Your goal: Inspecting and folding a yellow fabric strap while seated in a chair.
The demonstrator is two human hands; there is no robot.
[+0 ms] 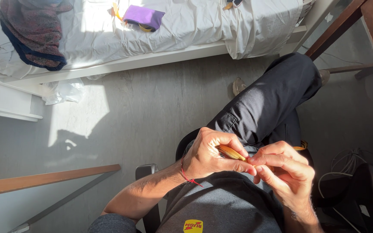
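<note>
Lower centre of the frame, left hand (206, 153) and right hand (286, 170) both pinching a small ribbed golden object (231, 152); bed (152, 39) upper left, purple pouch (143, 16) on it

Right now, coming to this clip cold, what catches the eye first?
At lower centre, the left hand and right hand meet over the lap, pinching a small ribbed golden object between their fingertips. Above them a black-trousered leg stretches toward the sunlit bed along the top, where a purple pouch and a dark patterned garment lie on white sheets.
</note>
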